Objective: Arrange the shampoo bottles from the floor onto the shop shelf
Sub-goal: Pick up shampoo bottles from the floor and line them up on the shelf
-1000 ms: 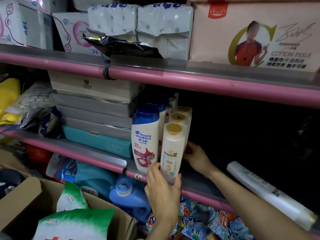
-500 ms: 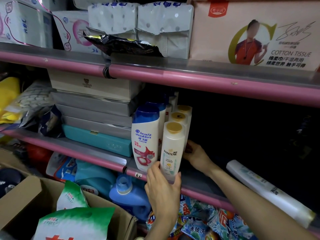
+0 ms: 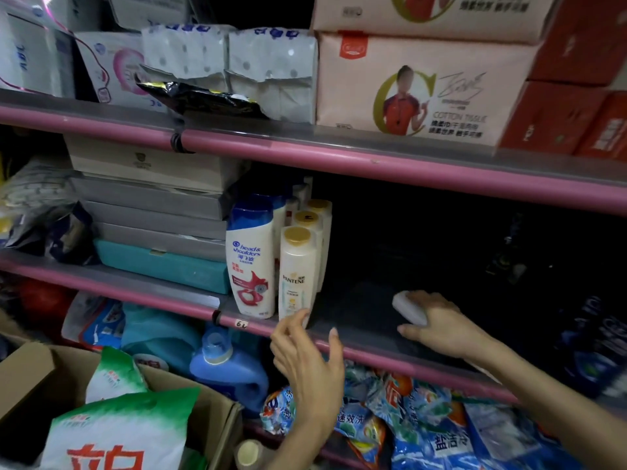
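Observation:
On the pink-edged middle shelf (image 3: 373, 347) a blue-capped Head & Shoulders bottle (image 3: 251, 259) stands upright. Right beside it is a row of three cream Pantene bottles with gold caps, the front one (image 3: 297, 273) at the shelf edge. My left hand (image 3: 305, 361) hovers open just below that front bottle, its fingertips at the base. Further right on the shelf, my right hand (image 3: 441, 323) curls over the rounded end of a white bottle (image 3: 409, 308) that lies there, most of it hidden by the hand. A pale round cap (image 3: 249, 452) shows at the bottom edge.
Stacked grey and teal boxes (image 3: 152, 212) fill the shelf left of the bottles. Tissue packs (image 3: 424, 93) sit on the shelf above. Below are a blue detergent jug (image 3: 224, 368), blue packets (image 3: 407, 429) and a cardboard box (image 3: 30, 374) of green-white bags. The shelf behind my right hand is dark.
My left hand has let go of the front Pantene bottle and drawn back. My right hand has moved right, away from the row, onto the white bottle lying on the shelf.

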A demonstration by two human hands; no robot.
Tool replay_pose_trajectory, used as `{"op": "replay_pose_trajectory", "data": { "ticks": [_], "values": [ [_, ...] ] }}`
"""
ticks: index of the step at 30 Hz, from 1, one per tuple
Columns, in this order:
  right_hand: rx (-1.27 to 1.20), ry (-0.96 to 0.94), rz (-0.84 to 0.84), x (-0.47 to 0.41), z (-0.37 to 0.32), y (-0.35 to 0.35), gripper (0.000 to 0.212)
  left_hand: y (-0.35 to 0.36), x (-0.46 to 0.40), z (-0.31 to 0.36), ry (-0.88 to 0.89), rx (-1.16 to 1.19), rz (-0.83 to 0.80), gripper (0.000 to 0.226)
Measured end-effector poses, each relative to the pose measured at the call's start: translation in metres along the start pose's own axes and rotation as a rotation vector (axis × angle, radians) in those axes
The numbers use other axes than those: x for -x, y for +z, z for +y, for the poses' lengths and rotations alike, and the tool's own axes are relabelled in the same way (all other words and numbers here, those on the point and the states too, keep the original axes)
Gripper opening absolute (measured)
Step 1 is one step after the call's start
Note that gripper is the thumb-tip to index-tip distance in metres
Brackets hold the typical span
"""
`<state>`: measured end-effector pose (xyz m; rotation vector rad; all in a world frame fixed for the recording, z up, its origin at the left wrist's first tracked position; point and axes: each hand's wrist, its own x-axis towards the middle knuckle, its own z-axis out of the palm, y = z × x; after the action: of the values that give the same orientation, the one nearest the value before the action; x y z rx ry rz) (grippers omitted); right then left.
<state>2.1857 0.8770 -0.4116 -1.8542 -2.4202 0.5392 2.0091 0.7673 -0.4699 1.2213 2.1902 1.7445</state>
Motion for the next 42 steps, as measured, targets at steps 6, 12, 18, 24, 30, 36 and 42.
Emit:
{"op": "replay_pose_trajectory", "data": {
  "ticks": [6, 12, 18, 24, 30, 36, 42],
  "values": [
    [0.110, 0.139, 0.010, 0.034, 0.031, -0.011, 0.086, 0.004, 0.028, 0.023, 0.088, 0.012, -0.329, 0.022],
    [-0.309, 0.200, 0.031, 0.042, 0.025, -0.015, 0.075, 0.002, 0.039, 0.046, 0.149, 0.057, -0.568, 0.024],
    [-1.310, 0.283, -0.295, 0.076, -0.015, -0.044, 0.034, -0.005, 0.042, 0.058, 0.339, 0.024, -0.570, 0.075],
    [-1.824, 0.287, -0.904, 0.121, -0.034, -0.071, 0.056, -0.023, 0.022, 0.070, 0.420, 0.097, -0.482, 0.072],
    [-1.742, 0.137, -0.929, 0.139, -0.046, -0.066, 0.053, -0.041, 0.018, 0.077, 0.286, 0.208, -0.588, 0.033],
    [-1.590, 0.111, -0.480, 0.140, -0.049, -0.069, 0.073, -0.044, 0.035, 0.062, -0.031, 0.258, -0.797, 0.024],
    [-1.595, 0.212, -0.342, 0.142, -0.055, -0.069, 0.072, -0.044, 0.045, 0.062, -0.093, 0.288, -0.855, 0.024]
  ]
}}
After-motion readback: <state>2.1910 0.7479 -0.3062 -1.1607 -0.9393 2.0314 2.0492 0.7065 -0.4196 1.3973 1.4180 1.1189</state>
